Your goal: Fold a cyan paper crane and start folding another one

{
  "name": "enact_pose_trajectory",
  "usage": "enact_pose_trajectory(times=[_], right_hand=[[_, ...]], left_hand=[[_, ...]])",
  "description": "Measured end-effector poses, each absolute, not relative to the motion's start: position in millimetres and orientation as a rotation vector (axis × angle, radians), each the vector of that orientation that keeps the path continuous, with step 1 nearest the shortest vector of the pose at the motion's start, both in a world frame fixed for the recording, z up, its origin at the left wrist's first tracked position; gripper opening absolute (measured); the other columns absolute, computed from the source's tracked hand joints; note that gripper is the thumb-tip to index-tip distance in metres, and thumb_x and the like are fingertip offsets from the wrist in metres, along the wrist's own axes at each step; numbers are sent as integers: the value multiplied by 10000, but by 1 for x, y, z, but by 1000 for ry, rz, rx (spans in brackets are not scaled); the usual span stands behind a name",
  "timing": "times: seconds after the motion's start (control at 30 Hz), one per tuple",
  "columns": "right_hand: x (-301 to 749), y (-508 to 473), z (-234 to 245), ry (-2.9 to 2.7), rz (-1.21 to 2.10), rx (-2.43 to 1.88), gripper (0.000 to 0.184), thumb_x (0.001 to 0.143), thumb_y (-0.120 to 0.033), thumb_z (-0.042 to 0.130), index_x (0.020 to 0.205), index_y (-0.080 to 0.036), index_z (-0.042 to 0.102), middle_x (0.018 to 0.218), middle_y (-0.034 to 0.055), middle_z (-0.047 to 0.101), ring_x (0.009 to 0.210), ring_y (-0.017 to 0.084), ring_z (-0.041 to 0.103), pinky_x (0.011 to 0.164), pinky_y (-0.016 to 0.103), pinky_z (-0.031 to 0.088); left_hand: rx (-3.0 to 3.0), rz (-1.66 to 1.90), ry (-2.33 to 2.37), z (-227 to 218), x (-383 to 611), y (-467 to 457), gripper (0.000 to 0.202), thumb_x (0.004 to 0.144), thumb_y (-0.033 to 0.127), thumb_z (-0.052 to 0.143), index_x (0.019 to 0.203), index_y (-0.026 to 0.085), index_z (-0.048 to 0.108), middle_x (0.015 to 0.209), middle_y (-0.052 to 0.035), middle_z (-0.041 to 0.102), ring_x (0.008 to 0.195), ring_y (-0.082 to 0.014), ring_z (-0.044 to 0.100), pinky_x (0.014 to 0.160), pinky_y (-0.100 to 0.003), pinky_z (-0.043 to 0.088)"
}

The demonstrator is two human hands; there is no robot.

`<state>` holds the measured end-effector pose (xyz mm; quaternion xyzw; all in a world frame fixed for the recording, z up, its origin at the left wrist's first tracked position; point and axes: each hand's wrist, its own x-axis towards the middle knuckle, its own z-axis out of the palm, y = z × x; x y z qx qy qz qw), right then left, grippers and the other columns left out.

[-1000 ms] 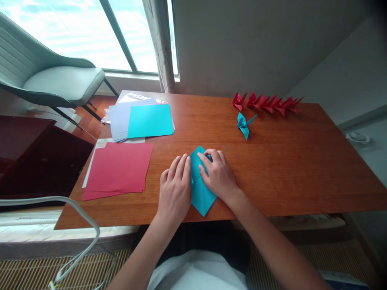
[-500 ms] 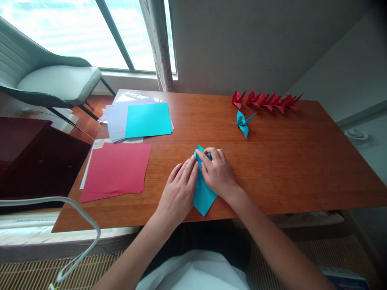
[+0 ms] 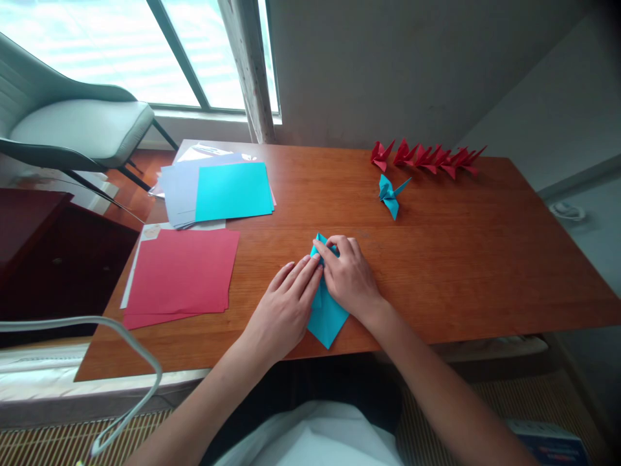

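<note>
A folded turquoise sheet of paper (image 3: 330,323) lies on the table in a kite-like shape, one point facing my body. On its left edge rests my left hand (image 3: 290,301), flat, with the fingers stretched out and close together. My right hand (image 3: 350,268) bends over the upper right part, its curled fingers pinching the paper near the far tip. The fingers of both hands meet close to that tip and hide much of the folds there. Beyond the right hand stands a finished turquoise paper crane (image 3: 389,195).
Several red paper cranes (image 3: 429,156) stand in a row at the table's far edge. To the left lie red sheets (image 3: 182,272), with turquoise sheets (image 3: 233,191) and pale lilac sheets (image 3: 179,191) behind them. A white cable (image 3: 130,340) loops past the near left corner.
My left hand has slid slightly along the paper's edge, showing a little more of the upper fold. My right hand keeps nearly the same place. The view has shifted slightly.
</note>
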<state>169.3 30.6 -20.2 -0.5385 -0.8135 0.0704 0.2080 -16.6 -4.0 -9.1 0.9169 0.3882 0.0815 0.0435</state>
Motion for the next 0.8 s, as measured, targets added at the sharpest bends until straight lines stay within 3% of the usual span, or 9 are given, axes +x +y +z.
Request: enact_pose_trajectory(times=[0.37,0.6,0.8], right_hand=[[177,43,-14,-2265,310,-1462,409,989,-160,455,1356,-206,628,1151,130,607,1063,273,545,963,431,512],[180,48,-15,-2219,356,-1456,361,990,-203,495,1313,-228,654,1125,102,628,1058,253,580,938,402,522],[179,46,-17,-2201,331,-1453,359,986,-191,496,1302,-191,665,1110,106,635,1031,252,584,909,397,527]], left_hand=[[2802,353,1237,-11,-15,-16,555,1015,287,438,1497,11,429,1625,-206,347,1515,-318,338,1210,-454,353],[2768,356,1204,-9,-16,-13,574,1007,283,445,1527,42,399,1633,-183,347,1531,-301,307,1232,-447,315],[2763,298,1222,-6,-15,-13,569,1023,369,436,1512,79,450,1628,-121,374,1539,-319,279,1239,-467,276]])
